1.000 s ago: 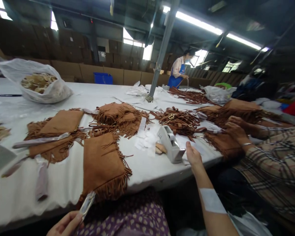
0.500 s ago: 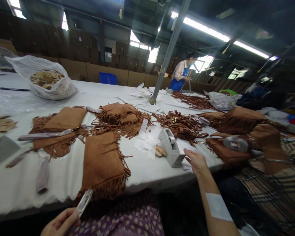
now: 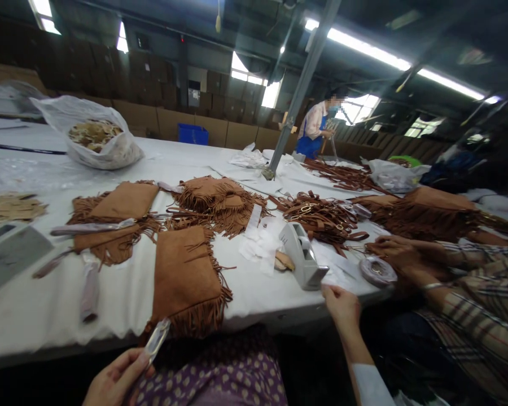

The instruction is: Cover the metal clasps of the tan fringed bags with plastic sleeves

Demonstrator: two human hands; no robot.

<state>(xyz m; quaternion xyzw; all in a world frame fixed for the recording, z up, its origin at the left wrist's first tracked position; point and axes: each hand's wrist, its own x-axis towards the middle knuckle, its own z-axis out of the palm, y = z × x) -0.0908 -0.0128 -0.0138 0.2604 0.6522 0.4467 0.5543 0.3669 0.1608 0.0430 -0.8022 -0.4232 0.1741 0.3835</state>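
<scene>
My left hand (image 3: pixel 121 375) is closed on a gold-coloured metal clasp wrapped in clear plastic (image 3: pixel 157 340). It is held just in front of the table edge, below a brown suede fringed bag (image 3: pixel 186 273). My right hand (image 3: pixel 342 304) pinches its thumb and fingers together at the front end of a grey tape dispenser (image 3: pixel 303 260). Whatever lies between those fingertips is too small or clear to make out. White paper slips (image 3: pixel 260 248) and a small tan piece (image 3: pixel 283 261) lie beside the dispenser.
More fringed bags (image 3: pixel 125 201) and plastic-wrapped straps (image 3: pixel 90 287) lie left. Brown straps with gold clasps (image 3: pixel 311 214) are heaped behind the dispenser. At right, a co-worker's hands (image 3: pixel 400 256) work near a wrapped coil (image 3: pixel 377 270). A post (image 3: pixel 298 96) rises from the table (image 3: pixel 173 158).
My right hand has moved slightly down from the dispenser's front end. The left still holds the wrapped clasp. The co-worker's raised hand has lowered, and the wrapped coil now sits at the table edge.
</scene>
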